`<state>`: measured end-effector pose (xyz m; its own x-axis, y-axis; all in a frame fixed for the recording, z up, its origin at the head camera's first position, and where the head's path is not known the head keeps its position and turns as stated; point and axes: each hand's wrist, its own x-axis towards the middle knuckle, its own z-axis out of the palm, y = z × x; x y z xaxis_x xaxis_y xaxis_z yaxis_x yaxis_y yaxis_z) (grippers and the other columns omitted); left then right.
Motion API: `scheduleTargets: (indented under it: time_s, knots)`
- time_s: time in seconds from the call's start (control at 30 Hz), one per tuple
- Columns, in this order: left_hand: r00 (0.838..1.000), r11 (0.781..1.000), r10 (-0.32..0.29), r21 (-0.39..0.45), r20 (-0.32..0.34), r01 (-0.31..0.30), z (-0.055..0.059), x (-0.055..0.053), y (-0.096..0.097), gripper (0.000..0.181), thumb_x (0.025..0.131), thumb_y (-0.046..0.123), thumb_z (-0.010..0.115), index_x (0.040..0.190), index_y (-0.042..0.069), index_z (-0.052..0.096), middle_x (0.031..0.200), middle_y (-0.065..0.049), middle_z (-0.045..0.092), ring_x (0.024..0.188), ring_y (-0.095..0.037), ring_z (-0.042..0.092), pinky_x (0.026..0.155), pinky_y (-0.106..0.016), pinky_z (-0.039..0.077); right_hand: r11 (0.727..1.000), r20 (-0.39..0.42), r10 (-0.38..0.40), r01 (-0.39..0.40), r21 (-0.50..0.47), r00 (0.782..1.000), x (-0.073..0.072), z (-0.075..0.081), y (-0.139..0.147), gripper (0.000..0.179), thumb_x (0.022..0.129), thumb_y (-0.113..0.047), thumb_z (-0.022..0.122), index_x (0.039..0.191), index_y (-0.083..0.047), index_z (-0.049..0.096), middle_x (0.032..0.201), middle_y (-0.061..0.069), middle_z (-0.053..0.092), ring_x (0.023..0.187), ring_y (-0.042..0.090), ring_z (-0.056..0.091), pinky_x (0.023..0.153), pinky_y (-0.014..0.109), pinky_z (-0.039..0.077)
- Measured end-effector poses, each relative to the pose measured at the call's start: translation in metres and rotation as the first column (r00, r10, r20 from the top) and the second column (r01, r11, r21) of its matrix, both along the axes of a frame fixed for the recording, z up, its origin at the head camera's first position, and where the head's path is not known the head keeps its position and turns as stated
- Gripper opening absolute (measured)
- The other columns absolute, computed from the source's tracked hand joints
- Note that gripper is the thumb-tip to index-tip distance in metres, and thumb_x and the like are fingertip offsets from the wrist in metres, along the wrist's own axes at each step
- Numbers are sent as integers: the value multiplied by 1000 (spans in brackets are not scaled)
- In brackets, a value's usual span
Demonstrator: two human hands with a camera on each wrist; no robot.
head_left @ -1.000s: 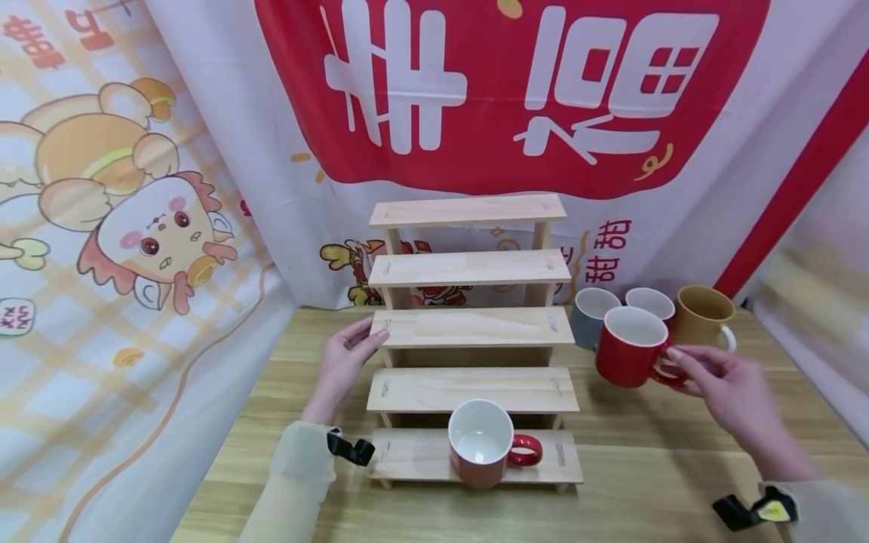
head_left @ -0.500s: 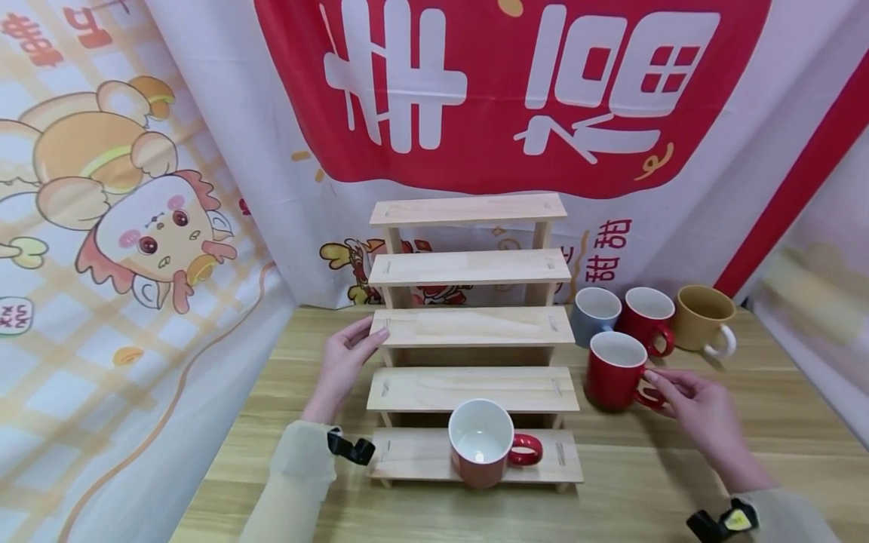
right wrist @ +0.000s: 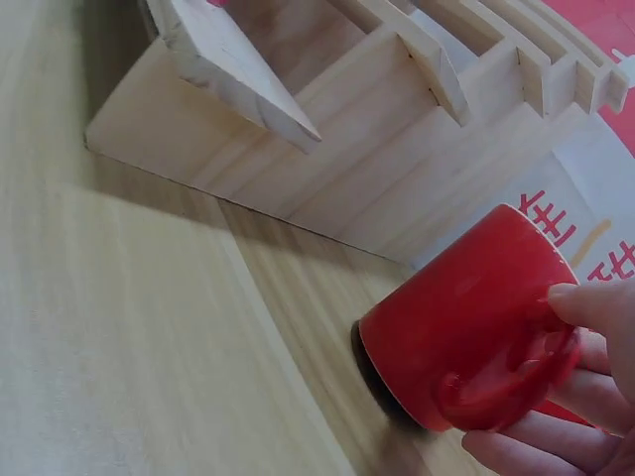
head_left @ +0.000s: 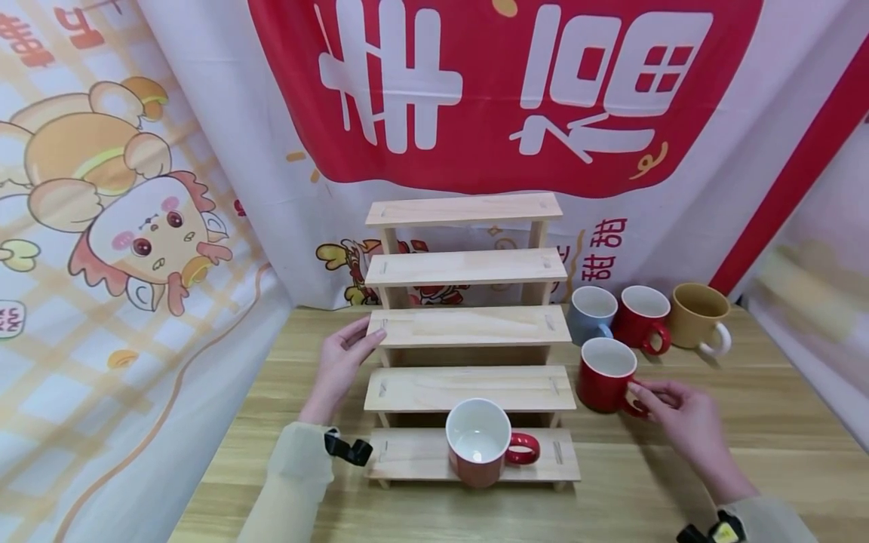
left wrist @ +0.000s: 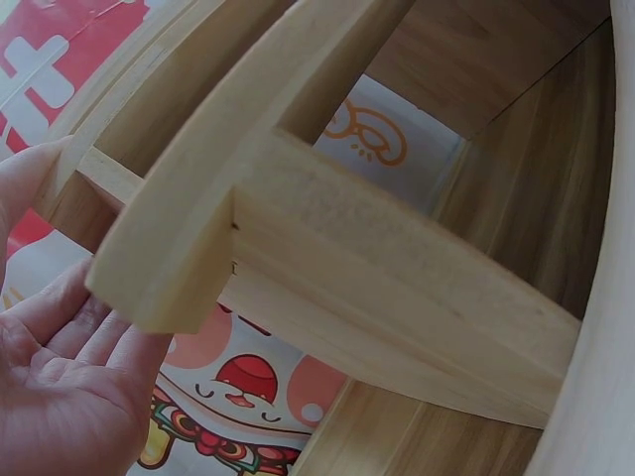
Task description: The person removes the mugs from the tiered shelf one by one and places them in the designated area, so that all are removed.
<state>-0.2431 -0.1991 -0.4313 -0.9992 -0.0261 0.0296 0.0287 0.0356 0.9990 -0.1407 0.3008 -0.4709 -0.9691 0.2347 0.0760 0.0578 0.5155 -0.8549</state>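
Note:
A five-step wooden shelf [head_left: 468,389] stands in the middle of the table. My left hand [head_left: 339,366] grips the left end of its middle step, thumb on top and fingers underneath, as the left wrist view also shows on the board end [left wrist: 189,218]. To the right of the shelf, my right hand [head_left: 686,422] pinches the handle of a red mug [head_left: 600,385] with a white inside. Its base is close over the tabletop in the right wrist view, where the mug [right wrist: 466,307] is fully red outside. Another red-handled mug [head_left: 475,449] sits upright on the lowest step.
Behind the held mug stand a blue-grey mug [head_left: 589,313], a second red mug [head_left: 641,315] and a tan mug [head_left: 699,313] with a white handle. Printed cloth [head_left: 468,98] hangs behind and along both sides of the wooden tabletop [head_left: 679,498].
My right hand has brought the red mug down and to the left, from in front of the other mugs to beside the shelf. My left hand keeps its grip on the step.

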Motion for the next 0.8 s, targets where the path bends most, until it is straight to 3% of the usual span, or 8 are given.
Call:
scheduleTargets:
  time_s: [0.23, 0.37, 0.5, 0.67, 0.8]
  knots:
    - [1000, 1000, -1, 15, -3, 1, 1, -1, -1, 61, 92, 27, 79, 142, 2, 56, 138, -15, 60, 124, -24, 58, 101, -25, 50, 991, 6, 62, -61, -122, 998, 6, -3, 2, 40, 95, -21, 76, 116, 12, 68, 98, 20, 75, 79, 13, 73, 67, 34, 63]
    - [1000, 1000, -4, 15, -2, 4, 1, -2, -1, 59, 93, 26, 79, 142, 2, 56, 139, -15, 60, 124, -24, 58, 101, -25, 50, 999, 25, 32, -32, -21, 999, 6, 3, 4, 48, 93, -35, 78, 118, 5, 71, 100, 14, 76, 80, 6, 69, 67, 24, 60]
    - [1000, 1000, -3, 10, -8, 3, -1, -2, -1, 58, 93, 27, 79, 141, 2, 57, 137, -15, 61, 123, -24, 59, 101, -25, 50, 997, 34, -19, 16, 77, 999, 5, 15, 4, 53, 92, -46, 76, 120, -1, 73, 103, 10, 76, 82, -3, 64, 65, 16, 52]
    - [1000, 1000, 1, 7, -4, -1, 0, -1, 0, 58, 93, 26, 79, 141, 2, 57, 138, -15, 60, 123, -25, 58, 101, -25, 50, 997, -19, -38, 40, 73, 999, 7, 35, -3, 52, 92, -46, 75, 124, -5, 72, 107, 6, 76, 86, -10, 62, 68, 13, 51]
    - [1000, 1000, 5, 11, -2, -5, 1, 0, 1, 58, 93, 25, 79, 141, 2, 57, 138, -16, 60, 123, -25, 59, 101, -25, 50, 999, -38, -31, 33, 37, 999, 10, 56, -15, 51, 91, -47, 76, 125, -9, 73, 108, -3, 76, 92, -8, 62, 71, 12, 51]
